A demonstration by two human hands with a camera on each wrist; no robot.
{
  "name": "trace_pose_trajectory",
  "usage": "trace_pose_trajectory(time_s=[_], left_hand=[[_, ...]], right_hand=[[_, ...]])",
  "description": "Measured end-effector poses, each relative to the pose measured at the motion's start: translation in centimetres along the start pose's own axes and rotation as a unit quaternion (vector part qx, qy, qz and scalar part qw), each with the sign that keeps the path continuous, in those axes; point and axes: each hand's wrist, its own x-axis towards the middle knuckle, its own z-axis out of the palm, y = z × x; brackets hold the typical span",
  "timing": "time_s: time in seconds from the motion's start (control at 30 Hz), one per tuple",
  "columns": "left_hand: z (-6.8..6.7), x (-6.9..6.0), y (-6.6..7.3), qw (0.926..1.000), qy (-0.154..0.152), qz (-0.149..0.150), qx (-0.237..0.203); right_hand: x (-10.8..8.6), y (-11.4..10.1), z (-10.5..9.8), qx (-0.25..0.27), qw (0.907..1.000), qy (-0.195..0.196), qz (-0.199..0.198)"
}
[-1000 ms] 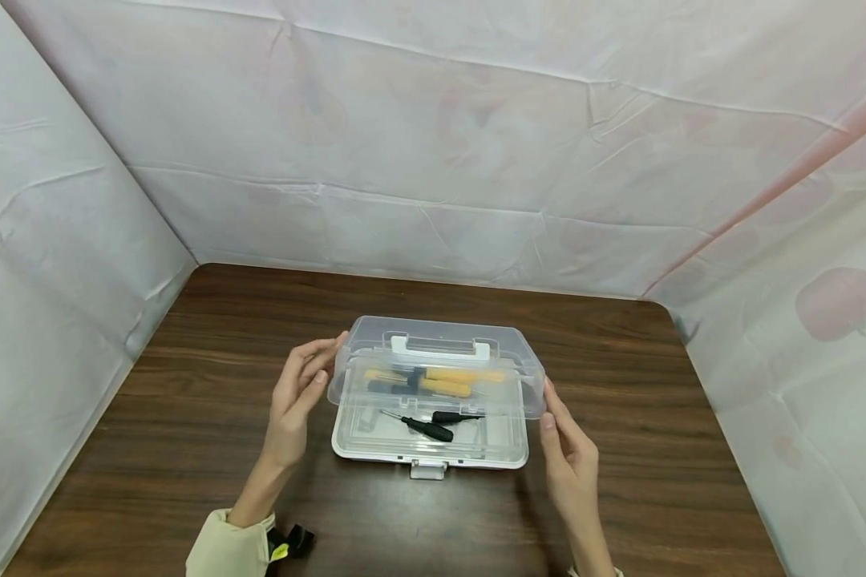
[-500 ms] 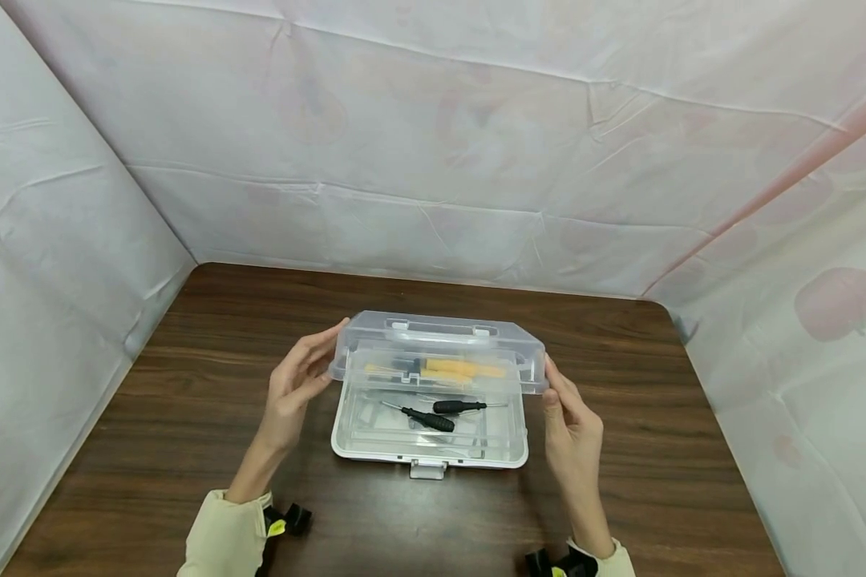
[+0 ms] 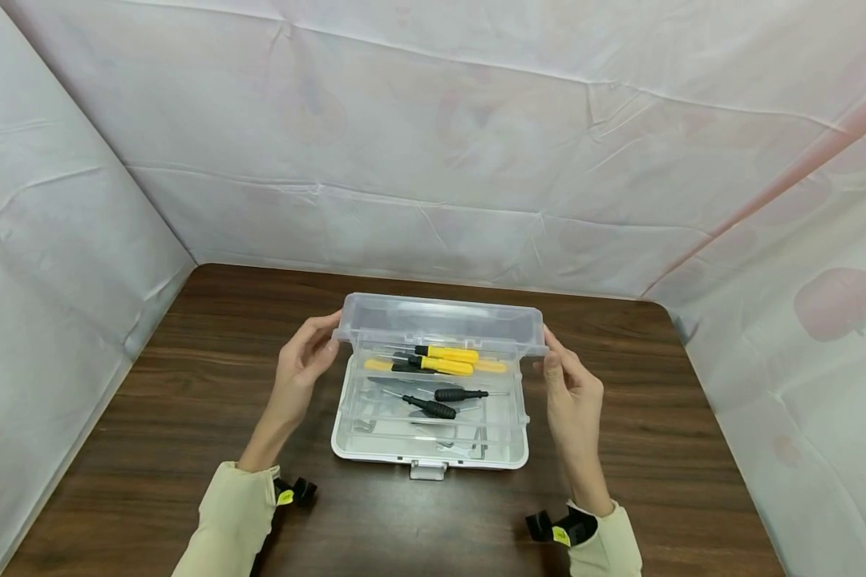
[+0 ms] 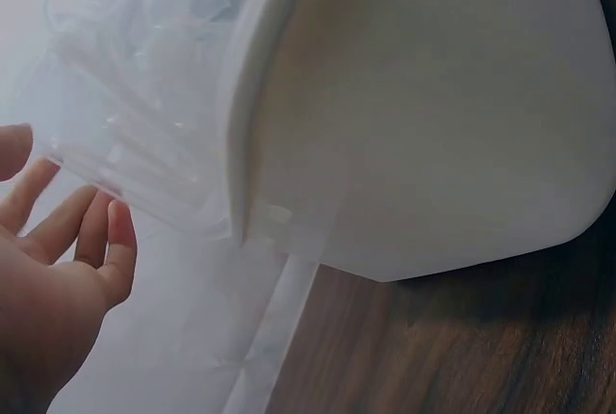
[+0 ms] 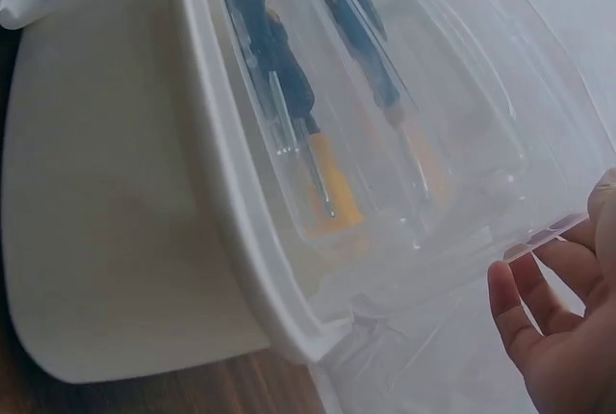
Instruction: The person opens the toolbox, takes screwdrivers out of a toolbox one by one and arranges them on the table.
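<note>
A white toolbox (image 3: 342, 449) with a clear lid (image 3: 443, 316) stands on the table, the lid raised and tilted back. My left hand (image 3: 299, 365) pinches the lid's left end between thumb and fingers. At the opposite end, my right hand (image 3: 576, 393) grips the lid's edge the same way. Clear trays sit stepped below the lid. Yellow-handled screwdrivers (image 3: 447, 366) lie in the rear one. Two black screwdrivers (image 3: 433, 409) lie in the tray in front. In the wrist views, the left fingers (image 4: 120, 231) and right fingers (image 5: 510, 308) reach under the clear plastic.
A latch (image 3: 427, 471) hangs at the toolbox's front edge. Small bent metal pieces (image 3: 479, 445) show through the plastic near the bottom. The dark wooden table (image 3: 657, 449) is bordered by white cloth walls (image 3: 433, 144) at the back and sides.
Both hands have swung the lid up and back, away from the person. The trays with the screwdrivers have shifted backward with it, uncovering more of the front of the box.
</note>
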Motion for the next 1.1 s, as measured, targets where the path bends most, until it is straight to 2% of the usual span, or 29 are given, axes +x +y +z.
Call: trace_pose_trajectory(time_s=[0.17,0.37,0.5,0.67,0.8,0.9,1.1], left_hand=[[0.4,0.2,-0.8,0.999,0.04,-0.017,-0.007],[0.8,0.9,-1.1,0.9976,0.063,-0.026,-0.004],[0.9,1.3,-1.2,0.9967,0.072,-0.036,0.0],[0.7,1.6,-1.5,0.9954,0.083,-0.047,-0.003],[0.6,1.7,-1.8,0.9955,0.078,-0.053,-0.009],[0.5,1.9,-2.2,0.9966,0.062,-0.054,-0.014],[0.2,1.9,-3.1,0.9984,0.029,-0.045,0.015]], right_hand=[[0.4,1.0,0.2,0.065,0.9974,-0.03,0.009],[0.7,2.2,0.6,0.133,0.9885,-0.067,0.025],[0.8,2.7,1.0,0.149,0.9847,-0.082,0.038],[1.3,3.2,1.3,0.158,0.9787,-0.12,0.052],[1.6,3.7,1.5,0.173,0.9721,-0.143,0.068],[1.6,4.0,1.6,0.178,0.9679,-0.151,0.092],[1.6,4.4,1.9,0.184,0.963,-0.161,0.114]])
